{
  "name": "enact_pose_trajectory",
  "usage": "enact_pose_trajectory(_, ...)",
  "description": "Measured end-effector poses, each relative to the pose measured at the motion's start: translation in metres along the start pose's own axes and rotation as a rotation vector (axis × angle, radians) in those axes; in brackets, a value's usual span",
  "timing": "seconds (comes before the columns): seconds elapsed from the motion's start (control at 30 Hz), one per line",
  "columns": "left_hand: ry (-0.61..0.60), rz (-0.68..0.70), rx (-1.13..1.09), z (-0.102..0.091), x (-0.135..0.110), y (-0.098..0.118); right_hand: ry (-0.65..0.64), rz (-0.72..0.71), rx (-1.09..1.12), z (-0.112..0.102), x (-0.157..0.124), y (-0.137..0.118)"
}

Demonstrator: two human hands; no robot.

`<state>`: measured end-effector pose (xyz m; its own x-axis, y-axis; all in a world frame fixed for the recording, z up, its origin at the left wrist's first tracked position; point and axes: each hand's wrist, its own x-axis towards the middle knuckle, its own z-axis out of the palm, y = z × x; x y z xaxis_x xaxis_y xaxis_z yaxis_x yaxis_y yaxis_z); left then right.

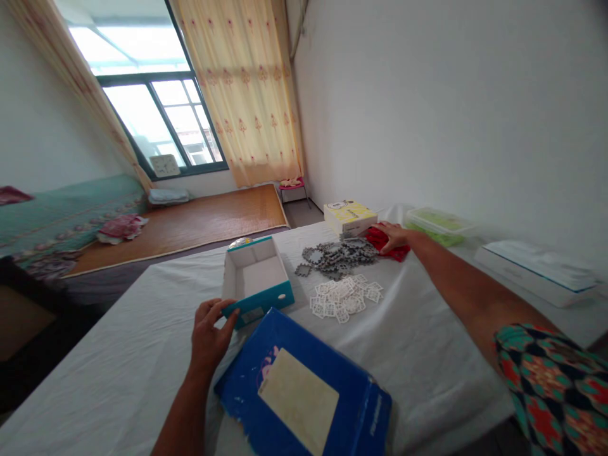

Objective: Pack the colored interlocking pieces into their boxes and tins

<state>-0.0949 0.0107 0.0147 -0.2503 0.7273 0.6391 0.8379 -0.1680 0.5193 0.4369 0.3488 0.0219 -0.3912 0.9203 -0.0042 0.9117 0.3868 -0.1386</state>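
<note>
An open teal box (263, 297) with a pale inside stands on the white-covered table. My left hand (212, 330) grips its near left corner, fingers over the rim and thumb against the front wall. Further off to the right, my right hand (393, 237) is closed on a crumpled red cloth (401, 254); part of the cloth is hidden under the fingers. Beside the cloth lies a heap of grey notched plastic pieces (332, 256). Nearer to me is a pile of white flat openwork pieces (344, 296). A worn blue box (304, 342) with a beige label lies in front.
Behind the grey heap sits a yellow and white box (350, 217). Along the wall are a clear tub with green contents (437, 225) and a white case (534, 272). A small clear packet (240, 242) lies behind the teal box. Beyond the table is a bed with a brown mat (213, 218).
</note>
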Motion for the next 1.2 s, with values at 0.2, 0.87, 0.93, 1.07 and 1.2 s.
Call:
enact_pose_trajectory(0.2, 0.011, -0.003, -0.016, 0.003, 0.001, -0.002, -0.025, 0.068, 0.002, 0.007, -0.003, 0.006)
enact_pose_trajectory(0.87, 0.021, 0.046, 0.015, 0.006, 0.000, -0.005, 0.176, 0.113, -0.094, 0.018, -0.031, -0.009)
enact_pose_trajectory(0.93, 0.022, 0.054, 0.019, 0.006, 0.000, -0.005, 0.177, 0.111, -0.113, 0.016, -0.034, -0.010)
enact_pose_trajectory(1.07, 0.030, 0.046, 0.021, 0.006, 0.000, -0.003, 0.207, 0.157, -0.135, 0.018, -0.040, -0.017)
enact_pose_trajectory(1.2, 0.037, 0.038, 0.016, 0.006, 0.001, -0.002, 0.266, 0.202, -0.176, 0.026, -0.048, -0.031)
